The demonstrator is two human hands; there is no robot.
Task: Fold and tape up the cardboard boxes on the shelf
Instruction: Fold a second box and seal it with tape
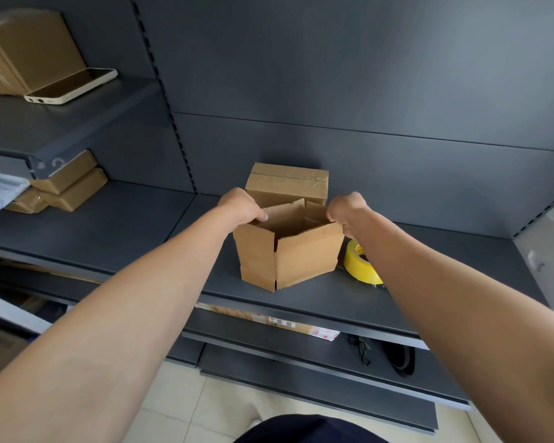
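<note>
Folding step, by the look of it: open cardboard box (304,260) stood on the shelf (141,231), top flaps up; left hand (242,207) and right hand (347,211) each had fingers (260,216) clamped on a side flap; next move probably folding flaps inward, then fetching the yellow tape roll (360,263) just beside; nothing visible inside; taped box (288,183) behind, closed.

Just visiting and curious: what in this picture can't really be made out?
Head view only:
Floor of the open box: hidden by its own walls.
Part of the tape roll: behind the right forearm.
Most of the parcel: under the shelf above it; labels too small to read.
</note>
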